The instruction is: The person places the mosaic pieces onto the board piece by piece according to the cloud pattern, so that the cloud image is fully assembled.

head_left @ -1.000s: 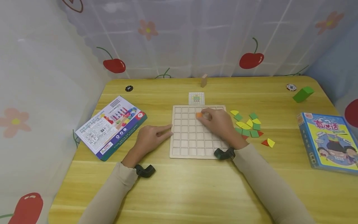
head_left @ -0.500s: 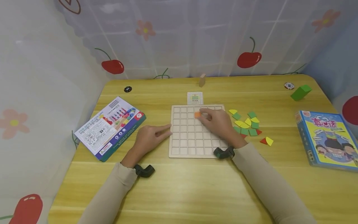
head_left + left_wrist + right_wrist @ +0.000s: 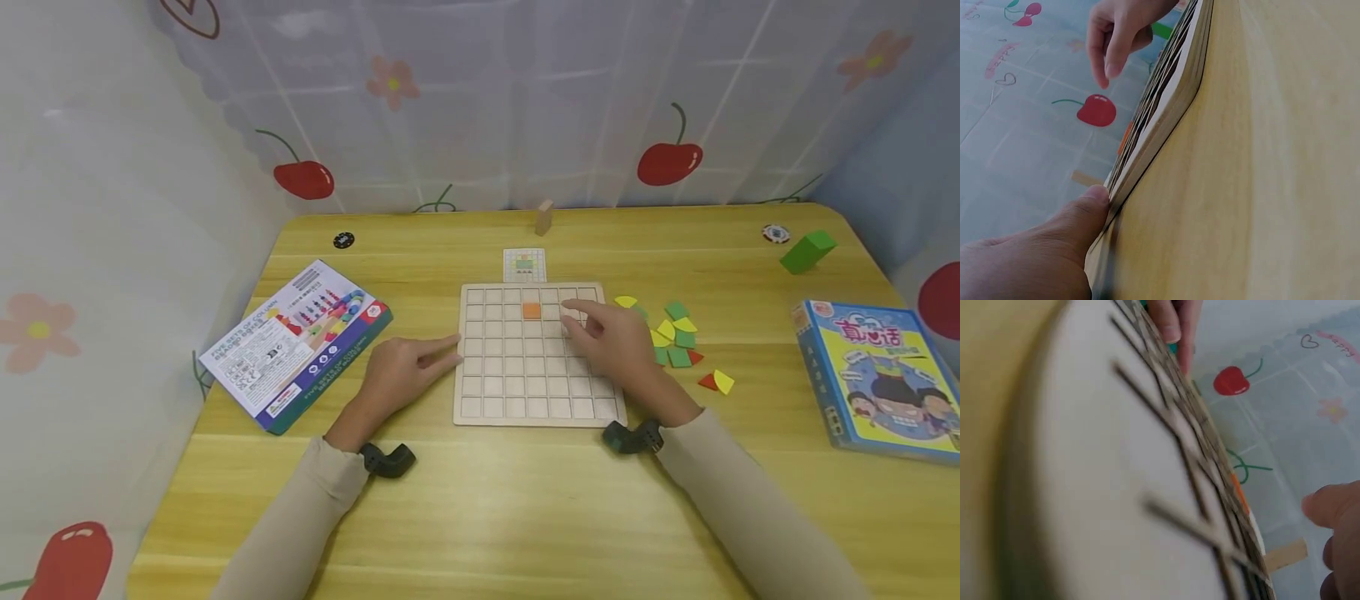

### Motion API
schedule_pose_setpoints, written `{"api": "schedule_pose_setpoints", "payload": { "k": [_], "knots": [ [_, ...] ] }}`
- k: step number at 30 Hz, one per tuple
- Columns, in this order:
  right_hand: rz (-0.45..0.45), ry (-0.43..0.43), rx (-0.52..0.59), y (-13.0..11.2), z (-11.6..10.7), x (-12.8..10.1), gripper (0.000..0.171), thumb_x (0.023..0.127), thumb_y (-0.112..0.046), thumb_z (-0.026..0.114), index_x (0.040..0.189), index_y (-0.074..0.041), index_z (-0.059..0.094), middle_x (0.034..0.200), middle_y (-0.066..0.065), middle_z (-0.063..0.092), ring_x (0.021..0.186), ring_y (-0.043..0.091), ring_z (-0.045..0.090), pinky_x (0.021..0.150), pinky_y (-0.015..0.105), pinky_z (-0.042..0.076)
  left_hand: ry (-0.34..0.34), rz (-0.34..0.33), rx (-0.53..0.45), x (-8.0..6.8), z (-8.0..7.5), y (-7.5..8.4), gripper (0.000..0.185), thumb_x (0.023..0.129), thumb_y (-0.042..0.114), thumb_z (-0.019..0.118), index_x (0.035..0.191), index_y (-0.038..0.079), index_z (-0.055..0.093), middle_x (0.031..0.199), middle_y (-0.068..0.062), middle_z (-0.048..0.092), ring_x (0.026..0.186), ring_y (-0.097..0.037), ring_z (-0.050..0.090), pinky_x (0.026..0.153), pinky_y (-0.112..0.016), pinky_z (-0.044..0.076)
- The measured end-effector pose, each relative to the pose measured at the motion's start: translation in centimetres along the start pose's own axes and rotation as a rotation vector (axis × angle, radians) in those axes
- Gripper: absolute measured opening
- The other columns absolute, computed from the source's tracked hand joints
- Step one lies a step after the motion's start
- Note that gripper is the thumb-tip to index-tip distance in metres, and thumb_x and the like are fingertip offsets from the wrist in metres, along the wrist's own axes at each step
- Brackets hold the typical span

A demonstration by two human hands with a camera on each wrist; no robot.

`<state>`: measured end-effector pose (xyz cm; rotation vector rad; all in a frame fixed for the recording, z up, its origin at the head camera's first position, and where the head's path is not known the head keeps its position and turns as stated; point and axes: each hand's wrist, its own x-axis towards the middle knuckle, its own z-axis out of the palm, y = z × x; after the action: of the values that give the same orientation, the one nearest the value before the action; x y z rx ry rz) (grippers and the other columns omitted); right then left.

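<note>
The left hand (image 3: 401,371) lies relaxed, its fingertips (image 3: 452,340) touching the grid board's (image 3: 525,392) left edge and holding nothing. The orange tile (image 3: 532,311) sits in a cell just left of the right hand's (image 3: 611,342) loosely extended, empty fingers (image 3: 573,307).

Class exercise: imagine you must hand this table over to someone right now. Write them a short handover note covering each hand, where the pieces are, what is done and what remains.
Left hand: fingers touch the left edge of the grid board, steadying it; holds nothing.
Right hand: open above the board's right side, holding nothing.
Done: one orange square sits in a cell of the second row from the far edge.
Left: every other cell is bare. Loose tiles, green, yellow and red, lie on the table right of the board. The pattern card lies just beyond the board's far edge.
</note>
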<state>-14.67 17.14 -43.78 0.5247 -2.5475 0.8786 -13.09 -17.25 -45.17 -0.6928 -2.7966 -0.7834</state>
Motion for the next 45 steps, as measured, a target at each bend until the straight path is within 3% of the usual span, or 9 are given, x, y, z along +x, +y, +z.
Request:
{"api": "schedule_pose_setpoints", "payload": {
  "k": [9, 16, 20, 28, 35, 40, 45],
  "knots": [
    [0.031, 0.061, -0.002, 1.9, -3.4, -3.7, 0.025, 0.088, -0.011, 0.082, 0.112, -0.008, 0.079, 0.057, -0.007, 0.042, 0.050, 0.010, 0.036, 0.046, 0.025, 0.029, -0.006, -0.007, 0.007, -0.1, -0.2, 0.0, 0.038, 0.095, 0.050, 0.070, 0.129, 0.032, 0.072, 0.045, 0.017, 0.040, 0.048, -0.005, 0.023, 0.049, -0.030, 0.025],
    [0.120, 0.134, -0.124, 3.9, -5.9, -4.3, 0.020, 0.093, -0.016, 0.076, 0.109, -0.004, 0.079, 0.052, -0.005, 0.043, 0.043, 0.007, 0.032, 0.043, 0.025, 0.026, 0.002, -0.011, 0.010, -0.1, -0.4, -0.1, 0.038, 0.095, 0.048, 0.071, 0.129, 0.031, 0.073, 0.044, 0.015, 0.037, 0.048, -0.006, 0.021, 0.048, -0.031, 0.024],
    [0.203, 0.081, -0.184, 4.6, -6.8, -4.6, 0.022, 0.094, -0.020, 0.076, 0.106, -0.003, 0.079, 0.052, -0.002, 0.043, 0.044, 0.012, 0.032, 0.044, 0.030, 0.026, 0.001, -0.007, 0.007, -0.1, -0.4, -0.2, 0.038, 0.096, 0.047, 0.071, 0.129, 0.030, 0.073, 0.044, 0.015, 0.037, 0.048, -0.006, 0.021, 0.048, -0.030, 0.024],
    [0.205, -0.060, -0.221, 4.6, -6.8, -4.8, 0.028, 0.095, -0.023, 0.075, 0.113, -0.002, 0.076, 0.051, -0.005, 0.042, 0.046, 0.015, 0.036, 0.047, 0.034, 0.027, 0.000, 0.000, 0.017, 0.0, -0.4, -0.2, 0.039, 0.095, 0.049, 0.070, 0.129, 0.031, 0.072, 0.044, 0.015, 0.038, 0.047, -0.005, 0.021, 0.049, -0.030, 0.024],
    [0.298, -0.206, -0.242, 3.6, -6.7, -3.6, 0.037, 0.098, -0.029, 0.068, 0.119, 0.001, 0.072, 0.049, -0.004, 0.044, 0.046, 0.017, 0.039, 0.047, 0.034, 0.028, 0.007, -0.002, 0.004, -0.2, -0.2, -0.3, 0.038, 0.095, 0.048, 0.071, 0.128, 0.030, 0.073, 0.044, 0.015, 0.037, 0.047, -0.005, 0.021, 0.048, -0.030, 0.024],
    [0.337, -0.210, -0.286, 3.2, -6.4, -2.9, 0.038, 0.095, -0.034, 0.072, 0.111, 0.000, 0.075, 0.057, 0.000, 0.056, 0.052, 0.021, 0.047, 0.045, 0.033, 0.032, 0.002, -0.001, 0.011, -0.1, 0.0, -0.2, 0.039, 0.095, 0.050, 0.070, 0.129, 0.032, 0.072, 0.045, 0.014, 0.035, 0.047, -0.006, 0.021, 0.049, -0.030, 0.024],
    [0.309, -0.187, -0.320, 2.9, -5.8, -2.5, 0.045, 0.092, -0.047, 0.074, 0.099, -0.003, 0.076, 0.068, 0.003, 0.066, 0.053, 0.022, 0.052, 0.041, 0.033, 0.035, 0.005, 0.007, 0.005, 0.0, 0.2, -0.1, 0.039, 0.095, 0.050, 0.071, 0.129, 0.031, 0.072, 0.045, 0.014, 0.034, 0.048, -0.006, 0.021, 0.049, -0.030, 0.023]
  ]
}}
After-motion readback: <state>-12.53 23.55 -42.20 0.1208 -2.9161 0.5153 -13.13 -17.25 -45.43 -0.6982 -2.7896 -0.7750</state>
